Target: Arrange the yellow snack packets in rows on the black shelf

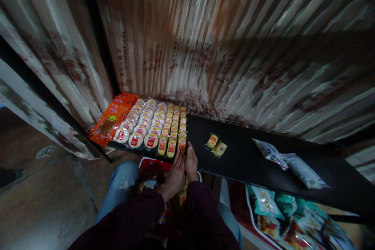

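Both hands meet at the front edge of a black shelf. My left hand has its fingers stretched forward at the front end of the rightmost row of small yellow packets. My right hand lies just right of it, fingertips beside that same row. Neither hand visibly lifts a packet. Left of the yellow rows stand rows of round white wrapped crackers, then overlapping orange bags. Two loose yellow packets lie to the right of my hands.
A red basket of packaged snacks stands between my knees, below my hands. Two white-blue bags lie on the shelf's right part. Under it is another basket with green and red bags. A dark pole and pleated curtain stand behind.
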`<act>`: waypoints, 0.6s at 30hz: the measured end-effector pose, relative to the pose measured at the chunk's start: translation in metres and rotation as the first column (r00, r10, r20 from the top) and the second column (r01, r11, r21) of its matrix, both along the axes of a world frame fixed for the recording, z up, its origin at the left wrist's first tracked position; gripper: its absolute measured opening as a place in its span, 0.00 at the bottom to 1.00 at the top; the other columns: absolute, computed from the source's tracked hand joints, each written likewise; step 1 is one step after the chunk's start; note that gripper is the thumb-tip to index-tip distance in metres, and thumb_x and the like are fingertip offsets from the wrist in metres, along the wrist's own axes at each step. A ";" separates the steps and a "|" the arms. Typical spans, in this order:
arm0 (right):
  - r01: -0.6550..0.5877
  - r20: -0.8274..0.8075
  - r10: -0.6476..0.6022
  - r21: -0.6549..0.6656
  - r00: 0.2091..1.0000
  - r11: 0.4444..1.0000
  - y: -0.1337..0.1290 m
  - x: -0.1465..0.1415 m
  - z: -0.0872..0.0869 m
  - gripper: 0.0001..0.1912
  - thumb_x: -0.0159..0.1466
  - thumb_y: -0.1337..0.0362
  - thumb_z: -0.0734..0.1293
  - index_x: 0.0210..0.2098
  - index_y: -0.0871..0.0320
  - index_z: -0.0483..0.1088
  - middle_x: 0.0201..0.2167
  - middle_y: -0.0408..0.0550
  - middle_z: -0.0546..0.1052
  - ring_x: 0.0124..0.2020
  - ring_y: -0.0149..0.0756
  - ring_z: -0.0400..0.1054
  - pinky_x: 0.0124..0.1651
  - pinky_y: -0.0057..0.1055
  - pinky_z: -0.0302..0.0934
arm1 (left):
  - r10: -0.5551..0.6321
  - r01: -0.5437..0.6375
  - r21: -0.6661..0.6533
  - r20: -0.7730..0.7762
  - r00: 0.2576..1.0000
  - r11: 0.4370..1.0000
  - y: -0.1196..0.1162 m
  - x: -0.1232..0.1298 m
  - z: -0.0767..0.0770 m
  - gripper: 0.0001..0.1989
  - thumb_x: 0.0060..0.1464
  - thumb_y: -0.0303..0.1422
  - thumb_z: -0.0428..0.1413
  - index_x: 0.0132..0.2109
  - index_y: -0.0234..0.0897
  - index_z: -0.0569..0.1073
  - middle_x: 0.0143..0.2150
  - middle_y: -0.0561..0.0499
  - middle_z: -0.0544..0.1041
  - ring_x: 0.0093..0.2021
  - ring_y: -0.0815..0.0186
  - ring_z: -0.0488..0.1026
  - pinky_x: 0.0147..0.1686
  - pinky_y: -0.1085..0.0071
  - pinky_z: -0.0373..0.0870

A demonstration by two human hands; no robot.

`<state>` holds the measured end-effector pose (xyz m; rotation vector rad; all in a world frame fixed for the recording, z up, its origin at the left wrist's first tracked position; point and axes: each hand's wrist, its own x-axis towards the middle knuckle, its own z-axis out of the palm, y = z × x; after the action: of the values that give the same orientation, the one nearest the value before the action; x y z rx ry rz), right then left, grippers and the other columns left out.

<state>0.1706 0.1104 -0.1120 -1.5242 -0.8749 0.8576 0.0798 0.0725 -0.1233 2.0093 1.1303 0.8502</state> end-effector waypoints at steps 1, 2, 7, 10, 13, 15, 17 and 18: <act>-0.005 0.002 0.005 0.003 1.000 1.000 -0.002 -0.001 -0.001 0.42 0.60 0.38 0.56 0.62 0.63 0.63 0.65 0.57 0.63 0.65 0.43 0.57 0.66 0.38 0.51 | -0.003 0.003 0.001 0.005 1.000 1.000 0.000 0.000 0.000 0.35 0.52 0.17 0.42 0.67 0.30 0.56 0.72 0.41 0.51 0.73 0.60 0.35 0.70 0.53 0.47; -0.009 0.001 0.009 0.007 1.000 1.000 -0.004 -0.001 -0.001 0.42 0.61 0.38 0.55 0.62 0.63 0.63 0.64 0.57 0.64 0.65 0.43 0.57 0.66 0.38 0.51 | -0.009 0.009 0.009 0.012 1.000 1.000 -0.001 -0.001 0.001 0.35 0.52 0.17 0.42 0.68 0.31 0.55 0.72 0.41 0.51 0.73 0.60 0.34 0.70 0.53 0.47; 0.041 0.026 -0.042 0.030 0.999 0.999 -0.015 -0.006 -0.002 0.37 0.62 0.42 0.55 0.59 0.63 0.66 0.62 0.58 0.67 0.64 0.43 0.59 0.66 0.40 0.51 | -0.027 0.025 0.076 0.036 0.999 0.997 -0.005 -0.005 0.001 0.33 0.54 0.19 0.44 0.68 0.32 0.55 0.71 0.40 0.53 0.73 0.59 0.36 0.69 0.50 0.49; 0.083 0.069 -0.089 0.073 0.994 0.994 -0.032 -0.013 -0.006 0.33 0.63 0.44 0.56 0.55 0.63 0.68 0.58 0.60 0.71 0.59 0.43 0.64 0.63 0.40 0.55 | -0.061 0.060 0.078 0.013 0.998 0.995 -0.014 -0.012 -0.005 0.33 0.53 0.21 0.47 0.67 0.32 0.57 0.69 0.39 0.58 0.73 0.57 0.41 0.69 0.49 0.51; 0.115 0.124 -0.127 0.096 0.984 0.989 -0.055 -0.021 -0.014 0.28 0.64 0.47 0.56 0.51 0.62 0.70 0.52 0.58 0.75 0.54 0.42 0.68 0.59 0.39 0.58 | -0.099 0.100 0.039 -0.031 0.995 0.994 -0.030 -0.021 -0.016 0.32 0.53 0.22 0.49 0.66 0.34 0.59 0.67 0.40 0.62 0.71 0.58 0.48 0.69 0.51 0.52; 0.104 0.178 -0.119 0.088 0.977 0.991 -0.070 -0.026 -0.019 0.26 0.64 0.49 0.56 0.50 0.61 0.71 0.51 0.57 0.76 0.53 0.42 0.68 0.58 0.39 0.59 | -0.100 0.100 -0.009 -0.046 0.994 0.995 -0.041 -0.025 -0.026 0.30 0.54 0.23 0.48 0.65 0.33 0.61 0.67 0.40 0.62 0.70 0.59 0.52 0.69 0.54 0.53; 0.086 0.240 -0.100 0.069 0.966 0.994 -0.083 -0.030 -0.023 0.25 0.64 0.50 0.56 0.50 0.61 0.71 0.51 0.57 0.76 0.53 0.42 0.68 0.58 0.40 0.59 | -0.095 0.092 -0.072 -0.035 0.995 0.993 -0.049 -0.026 -0.036 0.29 0.55 0.24 0.47 0.64 0.34 0.62 0.66 0.41 0.64 0.68 0.61 0.56 0.68 0.56 0.54; 0.078 0.271 -0.090 0.056 0.958 0.995 -0.087 -0.032 -0.026 0.25 0.64 0.51 0.56 0.50 0.60 0.71 0.51 0.57 0.75 0.53 0.42 0.68 0.58 0.40 0.58 | -0.087 0.084 -0.111 -0.023 0.996 0.990 -0.052 -0.026 -0.042 0.28 0.56 0.25 0.45 0.64 0.36 0.63 0.65 0.42 0.65 0.67 0.62 0.58 0.68 0.57 0.55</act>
<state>0.1385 0.0231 -0.1377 -1.6525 -1.0135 0.5687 0.0536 0.0202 -0.1652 1.9687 1.0744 0.7035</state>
